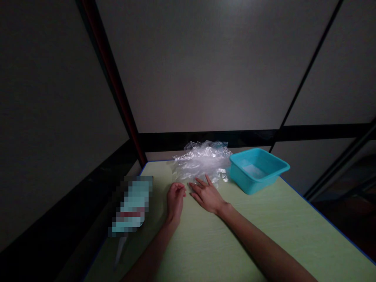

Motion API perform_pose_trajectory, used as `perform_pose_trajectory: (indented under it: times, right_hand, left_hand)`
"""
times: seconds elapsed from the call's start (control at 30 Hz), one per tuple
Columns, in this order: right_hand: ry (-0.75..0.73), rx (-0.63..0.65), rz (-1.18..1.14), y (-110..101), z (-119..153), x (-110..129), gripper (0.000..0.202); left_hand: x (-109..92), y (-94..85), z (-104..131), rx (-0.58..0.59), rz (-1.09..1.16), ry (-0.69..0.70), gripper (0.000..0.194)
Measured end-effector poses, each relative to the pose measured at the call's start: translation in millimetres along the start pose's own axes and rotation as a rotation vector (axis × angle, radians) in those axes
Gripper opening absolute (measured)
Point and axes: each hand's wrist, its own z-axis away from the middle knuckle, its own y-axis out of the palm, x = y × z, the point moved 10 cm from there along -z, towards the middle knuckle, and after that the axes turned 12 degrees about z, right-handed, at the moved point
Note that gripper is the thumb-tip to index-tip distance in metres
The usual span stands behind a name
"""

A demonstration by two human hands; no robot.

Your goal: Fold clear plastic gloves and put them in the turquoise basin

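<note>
A crumpled heap of clear plastic bags [202, 160] lies at the far end of the table. My right hand [208, 196] rests at the heap's near edge, palm down with its fingers spread, holding nothing. Just to its left, my left hand [175, 201] stands on its side over the tabletop, fingers curled in toward the thumb. Whatever is inside those fingers, if anything, is hidden. The two hands are close together but apart.
A turquoise plastic basin [252, 182] stands right of the bags, with a whitish item inside. Along the table's left edge lies a blurred-out pale green object [135, 199]. The light green table [199, 246] meets cabinet-like panels [205, 78] at the back.
</note>
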Motion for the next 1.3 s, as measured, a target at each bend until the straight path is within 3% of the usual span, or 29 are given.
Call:
perform_pose_trajectory:
  times: [0.2,0.3,0.4,0.5,0.57,0.7,0.8,0.9,1.0,1.3]
  right_hand:
    - [-0.081,0.025,-0.092,-12,41,31,0.044]
    - [-0.234,0.021,-0.140,-26,73,48,0.046]
    - [-0.415,-0.084,-0.184,-48,99,54,0.036]
    - [-0.260,-0.233,-0.245,-63,100,22,0.026]
    - [-0.103,-0.255,-0.286,-60,94,0,0.026]
    - [0.028,-0.137,-0.325,-36,83,-7,0.037]
    - [0.066,-0.050,-0.287,-20,82,0,0.050]
    - [0.095,0.007,-0.182,-9,86,2,0.060]
    - [0.123,0.036,-0.088,-2,91,-2,0.068]
    - [0.177,0.028,-0.068,5,99,-19,0.077]
  left_hand:
    - [-20,-10.4,-1,-0.050,-0.033,0.114,0.006]
    - [-29,-9.4,1,-0.045,-0.052,0.163,0.007]
    - [-36,-1.5,5,0.014,-0.084,0.196,0.008]
    - [-40,13.3,11,0.139,-0.145,0.214,0.004]
    - [-41,25.0,17,0.248,-0.187,0.220,0.003]
    - [-30,64.3,48,0.680,-0.501,0.287,0.024]
    - [-7,77.7,73,0.938,-0.828,0.331,0.047]
    - [9,75.4,79,1.004,-1.056,0.363,0.059]
    - [18,71.4,78,1.017,-1.201,0.382,0.059]
    - [21,66.9,81,0.984,-1.341,0.312,0.056]
